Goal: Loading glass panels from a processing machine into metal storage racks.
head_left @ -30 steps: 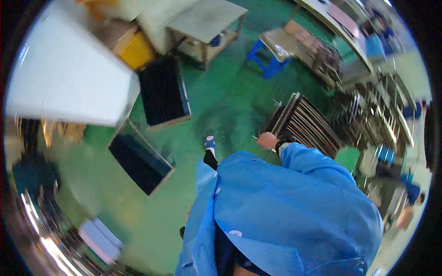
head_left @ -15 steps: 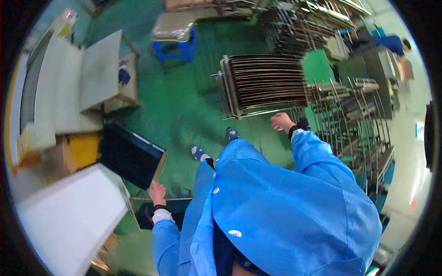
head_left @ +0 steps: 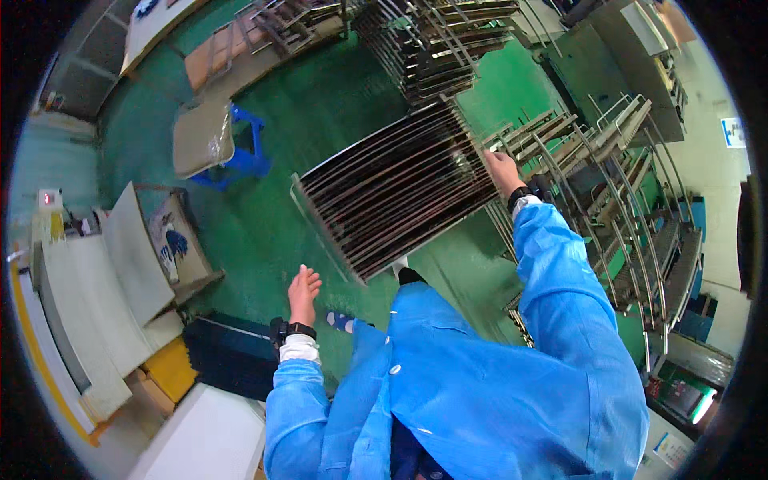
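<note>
A metal rack [head_left: 392, 192] with many dark, parallel slats or panels stands on the floor in front of me. My right hand [head_left: 502, 171] is at its right end, fingers curled at the end frame; the exact grip is partly hidden. My left hand [head_left: 304, 294] hangs off the rack's near left corner, holding nothing, with its fingers stretched out. Both wrists wear dark bands below blue sleeves.
Several empty-looking metal racks [head_left: 620, 200] crowd the right side, with more stacked racks [head_left: 416, 48] behind. A blue-legged stool [head_left: 204, 140] stands at the left. Dark panels [head_left: 228, 352] lie beside a white box-like surface [head_left: 204, 436] at the lower left.
My right hand has reached the rack's right end. My left hand has come away from the dark panels at the lower left. The view has turned, and the rack appears tilted and closer.
</note>
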Available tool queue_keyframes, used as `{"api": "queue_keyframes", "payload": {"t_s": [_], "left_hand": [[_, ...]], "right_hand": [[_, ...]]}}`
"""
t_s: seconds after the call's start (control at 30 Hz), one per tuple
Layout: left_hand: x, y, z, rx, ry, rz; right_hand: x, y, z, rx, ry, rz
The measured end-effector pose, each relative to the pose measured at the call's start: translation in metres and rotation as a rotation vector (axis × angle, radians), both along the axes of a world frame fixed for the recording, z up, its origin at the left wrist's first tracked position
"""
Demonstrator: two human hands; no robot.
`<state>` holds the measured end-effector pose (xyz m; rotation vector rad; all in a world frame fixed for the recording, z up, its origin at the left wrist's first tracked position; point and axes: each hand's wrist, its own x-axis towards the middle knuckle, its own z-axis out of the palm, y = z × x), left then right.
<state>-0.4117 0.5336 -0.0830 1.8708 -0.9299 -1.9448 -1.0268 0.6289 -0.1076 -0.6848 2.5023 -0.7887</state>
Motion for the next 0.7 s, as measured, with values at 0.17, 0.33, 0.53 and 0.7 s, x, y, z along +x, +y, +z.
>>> {"api": "queue_keyframes", "payload": {"t_s": [0.17,0.33,0.53,0.7], "left_hand": [[-0.084,-0.032,-0.030,0.064,-0.050,0.037],[-0.114,-0.046,-0.044,-0.074,-0.107,0.166],[-0.115,-0.057,-0.072,-0.098,-0.248,0.162],[-0.115,-0.050,-0.090,0.031,-0.189,0.242]], "right_hand": [[-0.055,-0.044,-0.038,-0.050,-0.141,0.015],[-0.055,-0.082,-0.030,-0.125,-0.516,0.035],[-0.070,-0.088,-0.022,-0.035,-0.906,0.107],[-0.060,-0.078,-0.023,0.102,-0.719,-0.044]]}}
